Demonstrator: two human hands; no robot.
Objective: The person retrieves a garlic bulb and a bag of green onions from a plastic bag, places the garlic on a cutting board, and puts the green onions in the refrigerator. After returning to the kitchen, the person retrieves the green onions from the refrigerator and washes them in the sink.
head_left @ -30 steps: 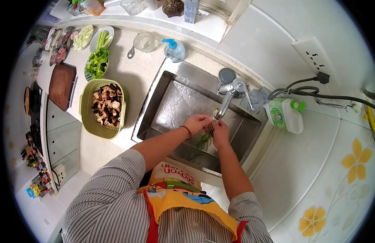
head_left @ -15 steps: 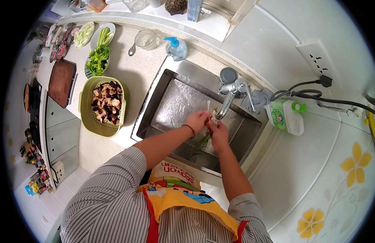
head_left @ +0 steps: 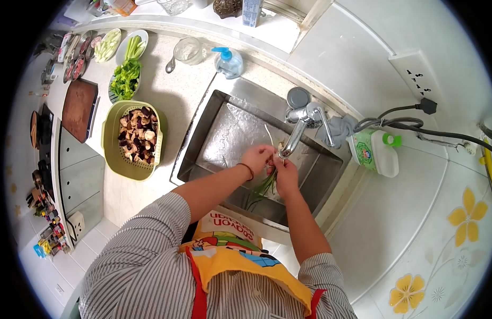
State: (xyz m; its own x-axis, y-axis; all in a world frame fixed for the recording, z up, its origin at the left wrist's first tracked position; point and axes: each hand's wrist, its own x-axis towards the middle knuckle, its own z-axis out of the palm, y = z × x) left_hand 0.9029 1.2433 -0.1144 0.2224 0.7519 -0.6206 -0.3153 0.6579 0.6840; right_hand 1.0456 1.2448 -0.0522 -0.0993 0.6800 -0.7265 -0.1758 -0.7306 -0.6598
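Over the steel sink (head_left: pixel 224 133), my left hand (head_left: pixel 258 158) and my right hand (head_left: pixel 286 173) are close together just below the spout of the chrome faucet (head_left: pixel 295 139). Both have their fingers closed on thin green stalks (head_left: pixel 265 187), whose leafy ends hang down between my forearms. A pale, thin stem end (head_left: pixel 269 134) sticks up above my left hand. The fingertips partly hide where each hand grips the stalks.
Left of the sink are a green colander (head_left: pixel 108 139) with cut mushrooms, plates of greens (head_left: pixel 127 77) and a cutting board (head_left: pixel 79 109). Behind it stands a soap bottle (head_left: pixel 228 65); a white-green jug (head_left: pixel 376 154) is at the right.
The pale stem end above my left hand has tilted to the left, and the green ends hang slightly lower and further left. My hands have barely moved.
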